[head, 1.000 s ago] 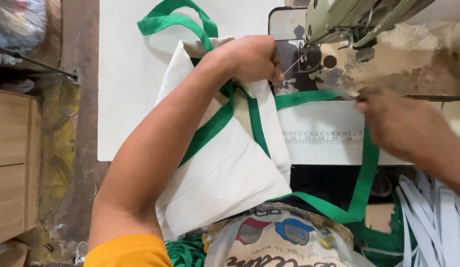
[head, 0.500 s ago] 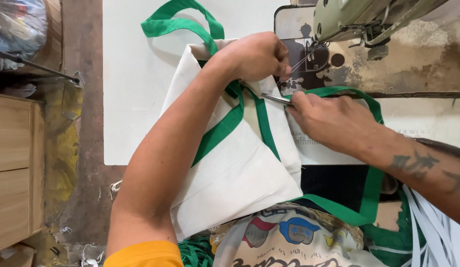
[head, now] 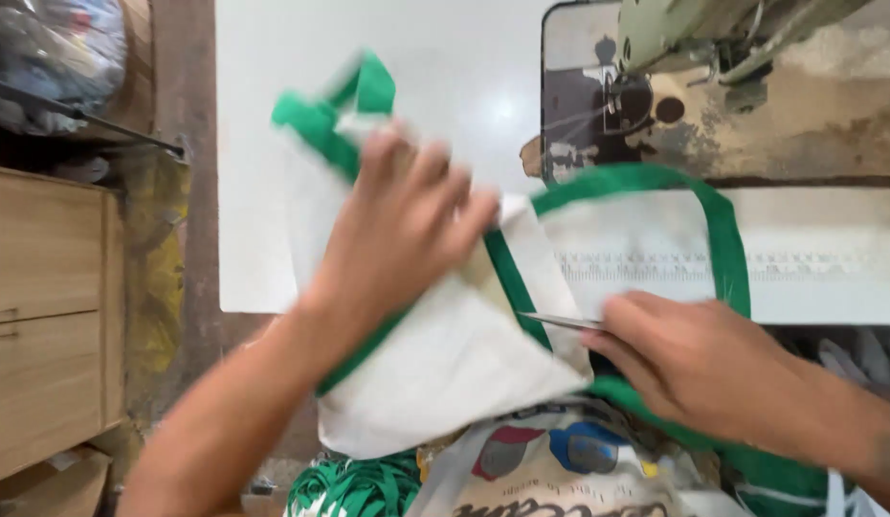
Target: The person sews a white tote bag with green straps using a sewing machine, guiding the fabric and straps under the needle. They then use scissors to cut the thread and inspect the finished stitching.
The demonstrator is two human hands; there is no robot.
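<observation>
The left hand (head: 397,239) is gripping the white bag (head: 445,354) with green trim, holding it over the near edge of the counter (head: 273,144); its long axis is running from the upper left down toward the lap. The right hand (head: 694,359) is pinching small metal snips (head: 560,321), their tip pointing left at the bag's green strap (head: 723,239) beside the sewing machine (head: 713,57).

**Both hands low, forearms angled inward**

The left hand (head: 397,230) lies palm down, fingers spread and slightly curled, its forearm rising from the lower left. The right hand (head: 689,359) is curled, knuckles up, pinching something thin at the fingertips.
</observation>
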